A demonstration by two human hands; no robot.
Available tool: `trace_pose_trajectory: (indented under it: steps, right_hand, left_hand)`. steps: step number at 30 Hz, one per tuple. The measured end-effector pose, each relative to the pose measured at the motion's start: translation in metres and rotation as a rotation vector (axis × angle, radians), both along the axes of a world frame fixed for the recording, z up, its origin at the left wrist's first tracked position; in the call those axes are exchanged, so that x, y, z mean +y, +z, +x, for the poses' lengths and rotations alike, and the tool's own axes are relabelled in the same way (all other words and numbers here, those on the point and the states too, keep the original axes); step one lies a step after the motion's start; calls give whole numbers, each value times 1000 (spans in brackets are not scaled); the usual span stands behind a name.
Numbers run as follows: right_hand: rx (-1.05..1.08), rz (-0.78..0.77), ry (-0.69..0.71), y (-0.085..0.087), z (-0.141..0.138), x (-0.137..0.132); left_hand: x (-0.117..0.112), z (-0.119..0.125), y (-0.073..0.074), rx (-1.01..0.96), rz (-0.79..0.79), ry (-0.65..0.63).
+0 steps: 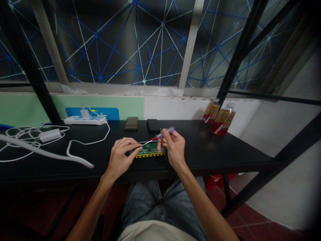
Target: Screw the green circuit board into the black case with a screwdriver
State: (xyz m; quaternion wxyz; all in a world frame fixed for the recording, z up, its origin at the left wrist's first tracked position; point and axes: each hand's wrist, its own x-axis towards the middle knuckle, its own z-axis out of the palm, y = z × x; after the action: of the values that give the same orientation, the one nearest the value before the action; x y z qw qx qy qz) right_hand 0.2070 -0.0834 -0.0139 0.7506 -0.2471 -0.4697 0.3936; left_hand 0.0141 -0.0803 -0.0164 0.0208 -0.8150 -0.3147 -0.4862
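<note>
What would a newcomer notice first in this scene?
At the middle of the black desk, the left hand grips a green circuit board while the right hand holds a small screwdriver, its tip pointing at the board. Behind, a window webbed with blue and white lines fills the top. Amber bottles stand back right, and a white power strip lies back left.
</note>
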Motion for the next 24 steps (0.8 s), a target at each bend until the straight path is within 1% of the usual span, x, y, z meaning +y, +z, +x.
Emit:
trace_pose_trajectory:
  steps: [4,9,19,24]
  right_hand:
    - [3,19,-4,-1,-1,0]
    - [-8,40,-16,-1,-1,0]
    - [-22,51,-52,-2,-1,-1]
    - [-40,68,-39,-3,-2,0]
  left_hand:
    - [2,0,-1,5,42,-3]
    - [2,0,-1,21,53,-6]
    - [2,-1,-1,25,43,-5]
    - [2,-1,-2,38,30,11]
